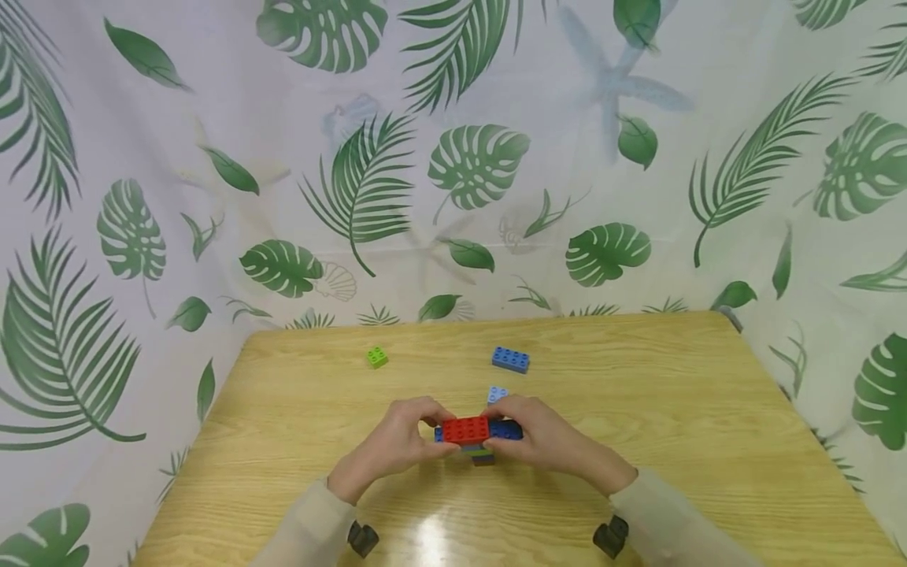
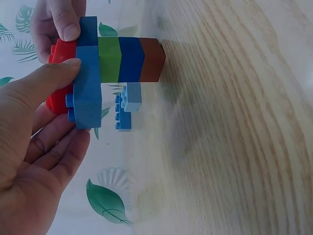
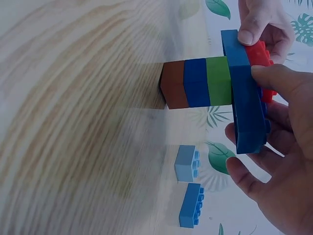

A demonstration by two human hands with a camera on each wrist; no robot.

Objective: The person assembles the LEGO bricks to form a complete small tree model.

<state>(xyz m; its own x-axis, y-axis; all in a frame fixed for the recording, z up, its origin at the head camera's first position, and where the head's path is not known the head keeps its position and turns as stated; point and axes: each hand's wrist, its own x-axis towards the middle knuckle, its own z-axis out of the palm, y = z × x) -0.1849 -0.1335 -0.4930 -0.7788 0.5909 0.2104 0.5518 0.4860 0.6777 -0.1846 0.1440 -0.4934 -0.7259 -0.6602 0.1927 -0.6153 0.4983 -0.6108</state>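
Observation:
A red brick (image 1: 465,430) sits on top of a small stack, held at both ends between my left hand (image 1: 400,441) and my right hand (image 1: 538,435). Under it lie two blue bricks side by side, the left blue brick (image 2: 88,93) and the darker right blue brick (image 3: 247,110), each jutting outward with studs showing. Below them come a green brick (image 3: 218,81), a dark blue brick (image 3: 195,82) and a brown brick (image 3: 174,84), which stands on the table. Both thumbs press the near side of the red brick; the other fingers go behind, partly hidden.
Behind the stack, a light blue brick (image 1: 497,394) is partly covered by my right hand. Farther back lies a longer blue brick (image 1: 511,359). A small lime green brick (image 1: 377,357) lies at the back left of the wooden table (image 1: 623,378). A leaf-patterned cloth (image 1: 468,236) hangs behind.

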